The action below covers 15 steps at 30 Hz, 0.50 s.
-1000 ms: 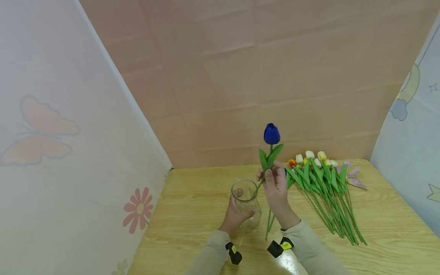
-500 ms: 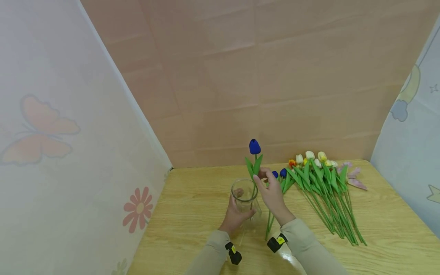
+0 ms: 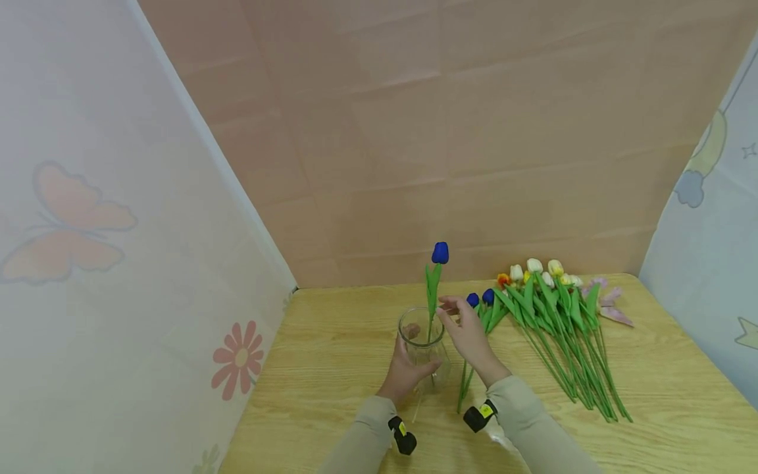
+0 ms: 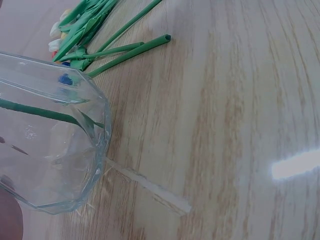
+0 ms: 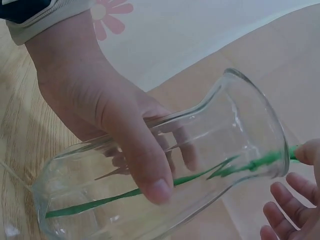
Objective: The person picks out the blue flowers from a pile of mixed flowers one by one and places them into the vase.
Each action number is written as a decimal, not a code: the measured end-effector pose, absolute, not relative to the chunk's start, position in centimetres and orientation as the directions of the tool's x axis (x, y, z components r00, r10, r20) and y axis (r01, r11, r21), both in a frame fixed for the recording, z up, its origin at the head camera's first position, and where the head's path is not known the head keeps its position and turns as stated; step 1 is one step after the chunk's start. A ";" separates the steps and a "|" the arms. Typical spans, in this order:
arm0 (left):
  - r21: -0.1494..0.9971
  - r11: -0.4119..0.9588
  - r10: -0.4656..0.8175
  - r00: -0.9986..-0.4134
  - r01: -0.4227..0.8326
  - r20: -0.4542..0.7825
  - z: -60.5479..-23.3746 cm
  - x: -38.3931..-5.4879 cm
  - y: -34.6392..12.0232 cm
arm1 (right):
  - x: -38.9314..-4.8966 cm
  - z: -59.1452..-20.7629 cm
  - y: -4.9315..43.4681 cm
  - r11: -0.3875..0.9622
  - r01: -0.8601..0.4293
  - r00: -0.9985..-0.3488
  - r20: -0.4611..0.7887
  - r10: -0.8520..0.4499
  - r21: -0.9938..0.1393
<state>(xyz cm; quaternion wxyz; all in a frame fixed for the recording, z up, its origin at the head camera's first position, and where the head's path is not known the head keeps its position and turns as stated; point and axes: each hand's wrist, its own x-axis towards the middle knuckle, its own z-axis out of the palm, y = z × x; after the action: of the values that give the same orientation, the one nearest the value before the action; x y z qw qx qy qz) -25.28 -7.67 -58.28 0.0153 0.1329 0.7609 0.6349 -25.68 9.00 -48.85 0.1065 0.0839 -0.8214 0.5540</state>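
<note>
My left hand (image 3: 407, 372) grips a clear glass vase (image 3: 435, 388) round its side; in the right wrist view the thumb lies across the glass (image 5: 240, 107). One blue tulip (image 3: 440, 253) stands in the vase, its green stem (image 5: 95, 204) reaching down to the base. Its bloom and leaves rise above the rim. Beside the rim is my right hand (image 3: 470, 336), fingers spread loosely, one fingertip (image 5: 307, 151) right at the tulip's green part. Two more blue tulips (image 3: 488, 297) lie on the table just right of this hand.
Several white, yellow and orange tulips (image 3: 553, 316) lie bunched at the right of the wooden table (image 3: 331, 342), stems toward the front. A pink-purple flower (image 3: 612, 309) lies beside them. A tan backdrop (image 3: 379, 164) stands behind, with a patterned panel (image 3: 148, 296) at left.
The blue tulip has moved left and down into the vase, and its leaves have turned. My right hand followed it to the rim and its fingers have loosened. The left hand stayed put.
</note>
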 end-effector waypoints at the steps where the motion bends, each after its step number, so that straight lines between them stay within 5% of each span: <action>1: 0.971 0.159 0.220 -0.965 0.178 0.141 -58.3 -25.3 -7.7 | -25.7 -48.9 9.1 0.367 -0.249 -0.966 0.259 -0.021 -0.896; 15: 0.979 0.150 0.210 -0.972 0.140 0.107 -58.1 -25.0 -7.5 | -26.0 -52.3 13.2 0.536 -0.052 -0.989 0.117 0.087 -0.843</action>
<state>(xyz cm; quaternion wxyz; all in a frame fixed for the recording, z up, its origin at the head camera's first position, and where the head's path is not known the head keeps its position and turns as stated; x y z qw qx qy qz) -24.99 -7.54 -58.13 0.0270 0.1156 0.7577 0.6417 -25.95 13.20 -52.28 0.0725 -0.0100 -0.8734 0.4815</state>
